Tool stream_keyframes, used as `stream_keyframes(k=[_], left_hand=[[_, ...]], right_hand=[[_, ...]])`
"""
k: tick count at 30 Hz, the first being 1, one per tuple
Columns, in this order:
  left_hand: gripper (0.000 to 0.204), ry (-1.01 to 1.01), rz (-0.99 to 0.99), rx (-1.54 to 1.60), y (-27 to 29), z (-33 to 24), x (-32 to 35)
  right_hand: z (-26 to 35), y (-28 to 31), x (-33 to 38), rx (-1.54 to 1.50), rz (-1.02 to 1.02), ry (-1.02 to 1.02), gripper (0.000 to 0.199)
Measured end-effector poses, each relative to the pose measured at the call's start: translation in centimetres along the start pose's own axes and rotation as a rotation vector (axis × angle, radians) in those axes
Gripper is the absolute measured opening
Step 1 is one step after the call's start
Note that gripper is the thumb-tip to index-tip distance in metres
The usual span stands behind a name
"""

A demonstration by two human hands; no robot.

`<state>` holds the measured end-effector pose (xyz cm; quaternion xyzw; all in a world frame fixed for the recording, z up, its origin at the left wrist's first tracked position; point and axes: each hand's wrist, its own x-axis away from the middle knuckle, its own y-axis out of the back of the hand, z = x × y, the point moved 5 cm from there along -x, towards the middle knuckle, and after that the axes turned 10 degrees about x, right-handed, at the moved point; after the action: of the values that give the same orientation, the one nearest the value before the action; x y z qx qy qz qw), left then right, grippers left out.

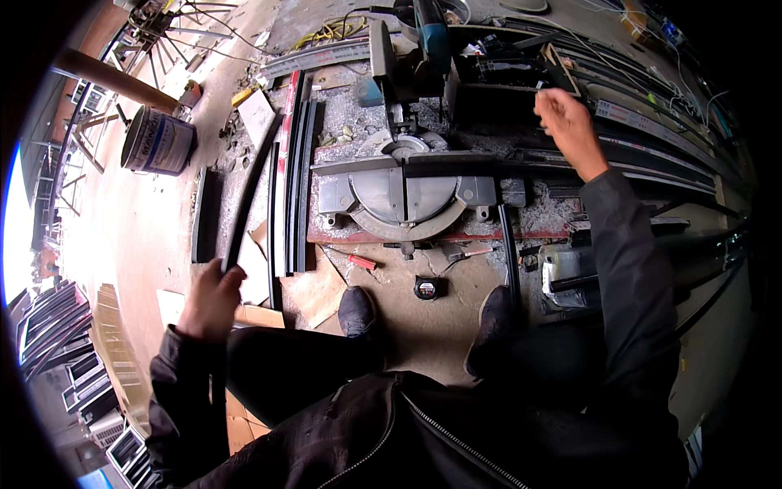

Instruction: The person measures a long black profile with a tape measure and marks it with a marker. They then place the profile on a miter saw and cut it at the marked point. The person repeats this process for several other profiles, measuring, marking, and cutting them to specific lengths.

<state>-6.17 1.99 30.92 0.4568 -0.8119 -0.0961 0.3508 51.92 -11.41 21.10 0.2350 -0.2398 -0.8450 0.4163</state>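
My left hand (210,300) is closed around a long, thin black profile strip (251,191), which slants up and away past the stacked profiles. My right hand (568,129) is raised at the right, beyond the saw fence, with its fingers curled together. A tiny pale thing shows at its fingertips, too small to name. Between the hands stands a mitre saw (407,197) with a round grey turntable. Its teal motor head (432,37) is at the far side. A dark profile (456,165) lies along the fence.
By my feet lie a tape measure (428,287), a red-handled tool (362,262) and a slim tool (468,255). Several profiles (303,187) are stacked left of the saw, and more (652,134) lie at the right. A bucket (163,140) stands at the far left.
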Motion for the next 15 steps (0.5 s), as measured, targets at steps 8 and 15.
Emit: stream_keyframes(k=[8,15], left_hand=[[0.033,0.045,0.26,0.008,-11.7,2.6,2.0],[0.034,0.005,0.171,0.014,-15.0,3.5,1.9]], right_hand=[[8.5,-3.6,-10.3,-0.064,0.016,0.131,0.064],[15.4,-9.0,-13.1,-0.4,0.381,-0.134,0.038]])
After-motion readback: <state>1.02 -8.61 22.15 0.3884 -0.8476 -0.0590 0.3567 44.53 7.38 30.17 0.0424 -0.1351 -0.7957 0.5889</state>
